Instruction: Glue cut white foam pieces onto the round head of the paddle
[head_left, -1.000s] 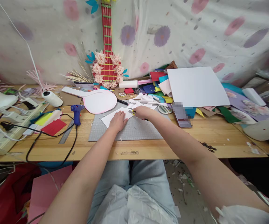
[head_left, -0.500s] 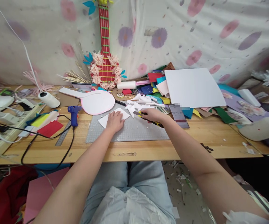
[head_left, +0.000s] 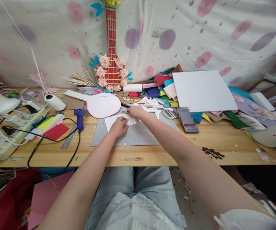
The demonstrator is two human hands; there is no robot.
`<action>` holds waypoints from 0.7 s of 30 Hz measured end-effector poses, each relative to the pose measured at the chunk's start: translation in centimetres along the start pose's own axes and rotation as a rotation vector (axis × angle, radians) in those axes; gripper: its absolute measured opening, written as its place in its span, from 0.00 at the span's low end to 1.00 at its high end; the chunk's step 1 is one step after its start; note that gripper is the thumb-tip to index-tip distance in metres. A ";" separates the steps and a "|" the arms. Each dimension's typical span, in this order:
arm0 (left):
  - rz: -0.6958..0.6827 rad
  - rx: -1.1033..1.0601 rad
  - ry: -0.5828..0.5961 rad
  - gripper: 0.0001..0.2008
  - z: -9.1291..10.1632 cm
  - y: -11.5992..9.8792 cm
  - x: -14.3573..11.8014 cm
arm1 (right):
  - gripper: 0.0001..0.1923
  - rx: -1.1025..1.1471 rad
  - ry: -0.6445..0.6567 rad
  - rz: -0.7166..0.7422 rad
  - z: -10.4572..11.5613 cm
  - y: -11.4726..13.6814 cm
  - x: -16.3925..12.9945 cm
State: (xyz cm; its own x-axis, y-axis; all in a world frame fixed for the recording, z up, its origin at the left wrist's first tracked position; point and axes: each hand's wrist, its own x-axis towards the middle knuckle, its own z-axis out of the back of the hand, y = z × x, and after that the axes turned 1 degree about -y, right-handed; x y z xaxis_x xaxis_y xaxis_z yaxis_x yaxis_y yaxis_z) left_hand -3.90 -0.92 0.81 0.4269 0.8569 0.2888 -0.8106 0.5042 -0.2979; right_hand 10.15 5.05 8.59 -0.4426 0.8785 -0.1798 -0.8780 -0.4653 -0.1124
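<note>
My left hand (head_left: 119, 127) lies flat on a white foam-like sheet (head_left: 109, 121), pressing it onto the grey cutting mat (head_left: 142, 135). My right hand (head_left: 138, 112) is closed around a yellow and black utility knife (head_left: 127, 111). Most of the knife is hidden by the hand, and its tip end is over the far edge of the sheet. Beyond my right hand lies a heap of white offcuts (head_left: 149, 101). A pair of scissors with pale handles (head_left: 170, 113) rests at the mat's right side.
A white paddle-shaped cutout (head_left: 104, 105) and a blue glue gun (head_left: 80, 118) lie left. A steel ruler (head_left: 68, 140) is near cables. A phone (head_left: 189, 123) and large white board (head_left: 203, 91) are right. A red flower-trimmed guitar model (head_left: 111, 70) stands behind. Dark beads (head_left: 213, 152) lie near the front edge.
My right hand has moved left with the utility knife, from the mat's right part to the white sheet's far edge. My left hand stays on the sheet. The camera view has shifted slightly.
</note>
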 end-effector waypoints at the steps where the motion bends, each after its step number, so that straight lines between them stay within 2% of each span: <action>1: 0.001 0.004 0.003 0.14 0.0 0.0 0.0 | 0.20 -0.012 0.011 0.004 0.1 0.0 0.1; 6: 0.023 0.028 0.016 0.13 0.1 -0.2 0.2 | 0.19 -0.005 0.060 0.017 0.2 -1.2 -1.0; 15: 0.050 0.022 0.009 0.14 -0.2 0.0 0.2 | 0.19 0.092 0.152 -0.043 -0.4 -3.3 -5.9; 21: 0.057 0.004 0.009 0.15 -0.2 0.2 0.3 | 0.15 0.212 0.235 -0.044 -0.4 -6.2 -7.9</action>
State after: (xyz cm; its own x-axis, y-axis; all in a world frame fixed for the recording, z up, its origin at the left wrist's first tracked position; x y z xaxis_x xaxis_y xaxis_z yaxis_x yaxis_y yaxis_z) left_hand -3.86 -0.59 0.67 0.3834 0.8852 0.2637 -0.8354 0.4541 -0.3097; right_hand 19.14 0.96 10.33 -0.3706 0.8368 -0.4031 -0.9248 -0.3728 0.0763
